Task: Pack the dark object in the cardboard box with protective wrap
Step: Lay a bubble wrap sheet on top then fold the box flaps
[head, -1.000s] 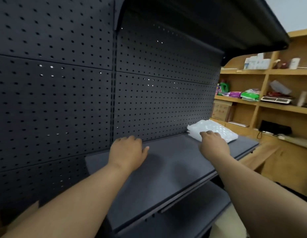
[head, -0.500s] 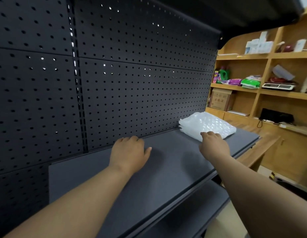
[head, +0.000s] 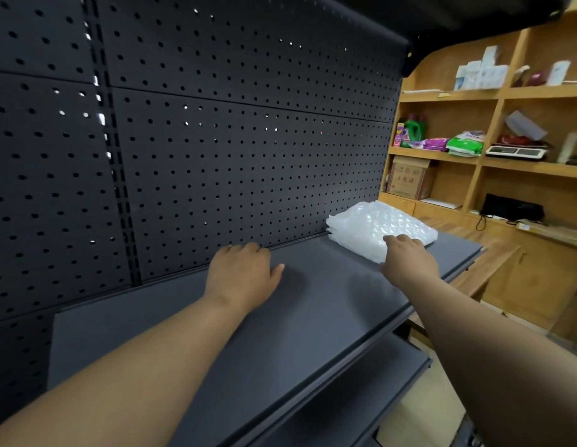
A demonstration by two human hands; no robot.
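Observation:
A folded stack of white bubble wrap lies at the right end of the dark metal shelf, against the pegboard. My right hand is on the stack's near corner, fingers laid over the top and thumb at its front edge. My left hand rests palm down on the bare shelf to the left, holding nothing. No dark object or packing box shows in this view.
A black pegboard wall backs the shelf, with a lower shelf beneath. To the right stand wooden shelves holding a printed cardboard carton, packets, a scale and a black bag.
The view has swung slightly left and closer to the shelf. Both hands stay where they were, the right one still on the bubble wrap.

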